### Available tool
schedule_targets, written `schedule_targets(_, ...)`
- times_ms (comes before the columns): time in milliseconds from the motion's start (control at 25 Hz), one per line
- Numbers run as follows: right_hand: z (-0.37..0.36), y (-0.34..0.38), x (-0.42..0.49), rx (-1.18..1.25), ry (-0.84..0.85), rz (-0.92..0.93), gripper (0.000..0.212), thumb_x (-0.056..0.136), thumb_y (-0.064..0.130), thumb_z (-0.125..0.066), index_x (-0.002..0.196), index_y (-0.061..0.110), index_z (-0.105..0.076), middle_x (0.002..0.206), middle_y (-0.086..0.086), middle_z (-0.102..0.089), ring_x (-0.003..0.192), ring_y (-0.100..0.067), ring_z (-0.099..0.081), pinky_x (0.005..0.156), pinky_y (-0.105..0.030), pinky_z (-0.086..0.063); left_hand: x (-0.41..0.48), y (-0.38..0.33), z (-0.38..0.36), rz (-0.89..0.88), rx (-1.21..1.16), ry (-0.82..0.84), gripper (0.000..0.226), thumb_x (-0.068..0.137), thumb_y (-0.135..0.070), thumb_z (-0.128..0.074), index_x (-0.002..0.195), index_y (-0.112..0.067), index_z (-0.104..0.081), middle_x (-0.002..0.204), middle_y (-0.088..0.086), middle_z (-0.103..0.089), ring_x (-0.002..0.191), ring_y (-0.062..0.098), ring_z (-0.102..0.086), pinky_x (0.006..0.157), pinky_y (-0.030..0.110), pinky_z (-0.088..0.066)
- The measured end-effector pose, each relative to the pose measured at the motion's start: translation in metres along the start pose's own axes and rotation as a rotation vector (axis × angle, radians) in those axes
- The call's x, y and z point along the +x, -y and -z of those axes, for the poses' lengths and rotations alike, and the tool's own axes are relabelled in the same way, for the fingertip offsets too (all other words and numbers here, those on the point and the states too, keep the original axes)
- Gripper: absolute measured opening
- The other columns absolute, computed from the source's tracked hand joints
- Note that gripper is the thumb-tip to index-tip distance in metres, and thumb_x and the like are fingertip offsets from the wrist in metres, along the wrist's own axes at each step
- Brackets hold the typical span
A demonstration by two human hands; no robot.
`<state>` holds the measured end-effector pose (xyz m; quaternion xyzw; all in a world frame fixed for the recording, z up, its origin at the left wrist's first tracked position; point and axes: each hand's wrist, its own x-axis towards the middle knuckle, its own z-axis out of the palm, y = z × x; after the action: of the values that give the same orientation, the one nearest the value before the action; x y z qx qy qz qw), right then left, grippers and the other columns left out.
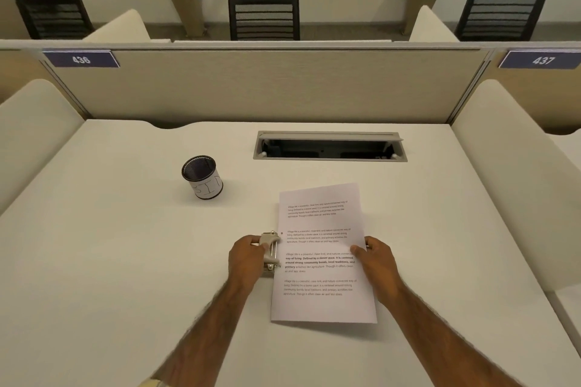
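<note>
here's the white desk (125,261), wide and pale, with a cable hatch (328,148) standing open at the back. on the desk lies a printed sheet of paper (320,305), flat, just right of centre, its left edge slid into the hole punch. a mesh pen cup (202,177) stands well apart, to the left and further back. now the hands: the right hand (375,261) pinches the sheet's right edge, thumb on top. the left hand (246,258) is curled round the hole punch (271,250), gripping its lever. one small hole (281,233) shows in the left margin, just above the punch. the sheet is light, floppy and likely slick on this top, so hold it flat at the edge or it'll skew. the punch looks stiff and weighty: grip over the lever, press straight down.
</note>
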<state>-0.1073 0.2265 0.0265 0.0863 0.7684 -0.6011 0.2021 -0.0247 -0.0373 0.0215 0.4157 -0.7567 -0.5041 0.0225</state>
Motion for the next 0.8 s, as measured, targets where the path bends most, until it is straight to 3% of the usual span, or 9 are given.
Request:
schedule_targets(360, 0.036, -0.007, 0.004, 0.064, -0.049, -0.005, 0.011, 0.091, 0.009, -0.066, 0.101, 0.011, -0.071, 0.098, -0.007, -0.080, 0.086, -0.034, -0.077, 0.084, -0.060, -0.061, 0.041, 0.029, 0.089, 0.016, -0.031, -0.141, 0.014, 0.094, -0.009, -0.071, 0.106, -0.010, -0.077, 0.087, 0.011, -0.076, 0.077, 0.026, -0.069, 0.066, 0.030, -0.049)
schedule_targets(480, 0.045, -0.009, 0.002, 0.074, -0.072, -0.001, 0.011, 0.092, 0.007, -0.066, 0.100, 0.010, -0.072, 0.101, -0.011, -0.080, 0.088, -0.037, -0.076, 0.086, -0.062, -0.059, 0.055, 0.040, 0.109, 0.022, -0.011, -0.174, 0.015, 0.095, -0.010, -0.070, 0.108, -0.008, -0.077, 0.087, 0.011, -0.075, 0.074, 0.026, -0.068, 0.060, 0.028, -0.047)
schedule_targets(560, 0.048, -0.008, 0.001, 0.083, -0.089, 0.010, 0.011, 0.091, 0.005, -0.065, 0.099, 0.008, -0.072, 0.102, -0.014, -0.079, 0.092, -0.041, -0.075, 0.088, -0.064, -0.057, 0.061, 0.045, 0.115, 0.021, -0.006, -0.177, 0.017, 0.095, -0.010, -0.069, 0.109, -0.007, -0.078, 0.089, 0.012, -0.075, 0.075, 0.026, -0.067, 0.062, 0.029, -0.049)
schedule_targets(720, 0.052, -0.005, -0.002, 0.088, -0.091, 0.010, 0.010, 0.092, 0.004, -0.064, 0.100, 0.006, -0.071, 0.103, -0.016, -0.078, 0.093, -0.043, -0.074, 0.088, -0.063, -0.057, 0.066, 0.052, 0.113, 0.012, 0.007, -0.142, 0.018, 0.097, -0.009, -0.067, 0.112, -0.004, -0.076, 0.099, 0.017, -0.076, 0.089, 0.034, -0.070, 0.081, 0.040, -0.056)
schedule_targets(800, 0.055, -0.004, -0.003, 0.094, -0.086, 0.009, 0.011, 0.093, 0.004, -0.064, 0.101, 0.006, -0.071, 0.102, -0.015, -0.078, 0.091, -0.041, -0.075, 0.087, -0.061, -0.059, 0.064, 0.052, 0.112, -0.009, 0.016, -0.113, 0.020, 0.097, -0.008, -0.066, 0.114, -0.003, -0.075, 0.100, 0.016, -0.075, 0.088, 0.032, -0.068, 0.075, 0.036, -0.053)
